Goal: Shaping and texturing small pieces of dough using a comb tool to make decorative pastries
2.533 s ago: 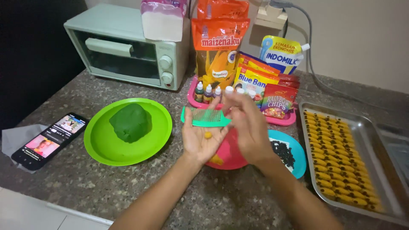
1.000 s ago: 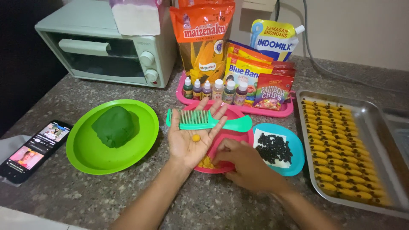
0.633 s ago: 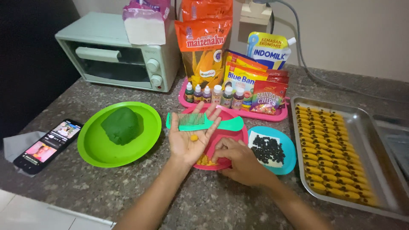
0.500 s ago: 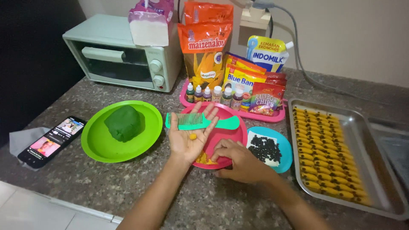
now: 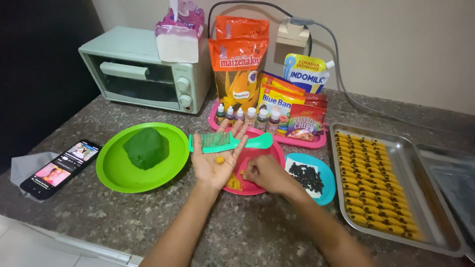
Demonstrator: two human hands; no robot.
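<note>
Dough ball [image 5: 219, 159] is balanced on the flat, wide-open left hand [image 5: 213, 160] while the right hand [image 5: 264, 173], curled over the pink plate [image 5: 267, 151], could jostle it off.

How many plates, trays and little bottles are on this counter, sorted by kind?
Round plates: 3 (green plate, red plate, blue plate)
Trays: 2 (pink tray, metal tray)
Small bottles: 5 (bottles)
Total: 10
The left hand holds a yellow bit; the right hand reaches into the red plate.

Comb [image 5: 217, 142] on plate [image 5: 262, 163], left of tray [image 5: 420, 207]
</note>
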